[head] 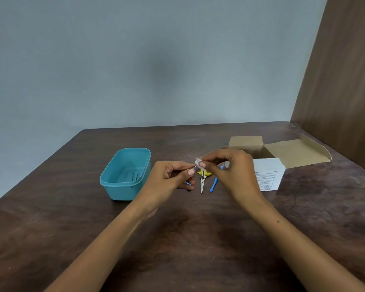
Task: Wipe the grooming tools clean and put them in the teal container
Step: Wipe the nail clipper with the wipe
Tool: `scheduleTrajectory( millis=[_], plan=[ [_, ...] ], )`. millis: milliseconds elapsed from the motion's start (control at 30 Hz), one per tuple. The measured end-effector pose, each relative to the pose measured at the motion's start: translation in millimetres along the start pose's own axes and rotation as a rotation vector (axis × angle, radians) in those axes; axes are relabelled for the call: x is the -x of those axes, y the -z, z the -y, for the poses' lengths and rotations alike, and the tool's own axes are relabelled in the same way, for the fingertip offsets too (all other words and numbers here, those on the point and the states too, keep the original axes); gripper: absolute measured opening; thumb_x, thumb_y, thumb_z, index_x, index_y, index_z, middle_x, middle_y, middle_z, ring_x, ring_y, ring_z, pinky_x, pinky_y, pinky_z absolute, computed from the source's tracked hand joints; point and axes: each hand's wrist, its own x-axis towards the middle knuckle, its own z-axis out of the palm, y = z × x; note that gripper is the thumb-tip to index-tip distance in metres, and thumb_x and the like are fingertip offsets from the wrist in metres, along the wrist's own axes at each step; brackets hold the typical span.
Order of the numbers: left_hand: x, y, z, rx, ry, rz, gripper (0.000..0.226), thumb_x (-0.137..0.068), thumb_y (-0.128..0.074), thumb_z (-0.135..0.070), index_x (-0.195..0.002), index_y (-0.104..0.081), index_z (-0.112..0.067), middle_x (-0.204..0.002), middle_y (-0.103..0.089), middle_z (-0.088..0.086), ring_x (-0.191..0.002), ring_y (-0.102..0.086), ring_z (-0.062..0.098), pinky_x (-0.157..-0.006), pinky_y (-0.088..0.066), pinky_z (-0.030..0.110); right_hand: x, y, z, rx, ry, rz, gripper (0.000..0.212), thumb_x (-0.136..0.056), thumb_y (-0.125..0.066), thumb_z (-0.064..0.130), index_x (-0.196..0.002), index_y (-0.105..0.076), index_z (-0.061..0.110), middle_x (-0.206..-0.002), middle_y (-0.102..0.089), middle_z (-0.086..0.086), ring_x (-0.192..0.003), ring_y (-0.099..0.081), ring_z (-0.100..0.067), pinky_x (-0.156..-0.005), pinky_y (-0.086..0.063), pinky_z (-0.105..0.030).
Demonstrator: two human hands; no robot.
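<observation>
Tweezers (198,175), pinched in my left hand (173,175), pointed toward three o'clock; my right hand's (230,167) fingers (202,164) squeezed the wipe (198,161) over their tip, above the tabletop (177,239), teal container (114,182) at nine.
</observation>
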Motion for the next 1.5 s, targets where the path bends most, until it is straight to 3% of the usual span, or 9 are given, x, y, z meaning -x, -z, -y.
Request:
scheduleTrajectory(
  millis=[133,333,433,567,800,967,1133,1367,1500],
  plan=[
    [0.3,0.2,-2.8,-0.010,0.013,-0.006,0.016,-0.089,-0.061,-0.008,-0.093,-0.074,-0.017,-0.083,-0.068,0.023,-0.069,-0.067,0.012,-0.065,-0.057,0.022,-3.5,3.0,-3.0,-0.064,-0.066,-0.009,0.004,-0.075,-0.077,0.015,-0.079,-0.076,0.013,-0.077,-0.073,0.000,-0.069,-0.066,-0.004,-0.067,-0.054,-0.022],
    [-0.8,-0.4,-0.5,-0.027,0.021,-0.076,0.019,-0.087,-0.063,-0.008,-0.104,-0.072,-0.009,-0.081,-0.075,0.008,-0.072,-0.071,0.012,-0.064,-0.058,0.021,-4.3,2.8,-4.8,-0.324,-0.255,0.002,0.009,-0.075,-0.076,0.007,-0.074,-0.073,0.015,-0.072,-0.073,-0.003,-0.066,-0.071,-0.018,-0.064,-0.060,-0.029],
    [0.0,0.1,0.0,-0.239,-0.100,-0.119,0.027,-0.080,-0.072,-0.012,-0.108,-0.071,-0.011,-0.090,-0.076,0.005,-0.081,-0.072,0.011,-0.071,-0.059,0.025,-3.3,2.5,-3.9,-0.420,-0.332,0.005,0.012,-0.074,-0.077,0.007,-0.071,-0.072,0.017,-0.065,-0.072,0.001,-0.061,-0.071,-0.014,-0.060,-0.058,-0.021],
    [2.5,1.5,0.9,-0.626,-0.397,-0.146,0.038,-0.067,-0.083,-0.018,-0.103,-0.074,-0.013,-0.091,-0.074,-0.002,-0.080,-0.066,0.003,-0.071,-0.054,0.014,-1.8,0.1,-2.9,-0.520,-0.413,0.026,0.006,-0.073,-0.077,0.006,-0.076,-0.073,0.009,-0.065,-0.073,-0.002,-0.061,-0.071,-0.012,-0.056,-0.054,-0.016],
    [5.5,0.3,-1.2,-0.718,-0.522,-0.152,0.038,-0.074,-0.067,-0.032,-0.104,-0.072,-0.009,-0.088,-0.076,0.002,-0.072,-0.064,0.000,-0.068,-0.052,0.010,-1.6,-1.2,-1.6,-0.582,-0.503,0.061,0.005,-0.075,-0.076,0.005,-0.079,-0.073,0.006,-0.069,-0.073,-0.007,-0.060,-0.069,-0.010,-0.056,-0.055,-0.016],
    [4.1,-0.6,0.0,-0.612,-0.411,-0.220,0.020,-0.079,-0.073,-0.025,-0.097,-0.076,-0.016,-0.083,-0.076,-0.004,-0.074,-0.067,0.002,-0.064,-0.053,0.014,-2.1,-2.3,-1.3,-0.614,-0.562,0.091,0.009,-0.075,-0.076,0.006,-0.083,-0.074,0.004,-0.080,-0.074,-0.013,-0.069,-0.071,-0.014,-0.061,-0.057,-0.019],
    [2.2,-1.2,3.7,-0.404,-0.171,-0.224,0.009,-0.082,-0.072,-0.018,-0.088,-0.077,-0.021,-0.076,-0.076,-0.003,-0.071,-0.071,0.007,-0.071,-0.060,0.035,0.0,-4.2,-0.6,-0.634,-0.565,0.107,0.005,-0.075,-0.075,0.006,-0.080,-0.074,0.004,-0.081,-0.074,-0.013,-0.073,-0.072,-0.017,-0.062,-0.057,-0.020],
    [2.5,-1.9,3.5,-0.450,-0.108,-0.109,0.010,-0.087,-0.066,-0.019,-0.089,-0.075,-0.022,-0.079,-0.075,-0.007,-0.077,-0.070,0.001,-0.067,-0.058,0.019,1.1,-3.9,-0.4,-0.695,-0.548,0.084,0.009,-0.077,-0.074,0.006,-0.084,-0.072,0.001,-0.077,-0.075,-0.012,-0.069,-0.072,-0.016,-0.059,-0.056,-0.018],
    [3.8,-2.6,-2.3,-0.001,0.179,-0.056,0.014,-0.092,-0.059,-0.016,-0.091,-0.072,-0.011,-0.083,-0.077,0.007,-0.081,-0.074,0.017,-0.063,-0.059,0.023,-2.1,-2.8,-0.4,-0.640,-0.439,-0.116,0.006,-0.078,-0.072,0.004,-0.078,-0.071,0.010,-0.069,-0.073,0.001,-0.062,-0.069,-0.009,-0.057,-0.056,-0.019]
  ],
)
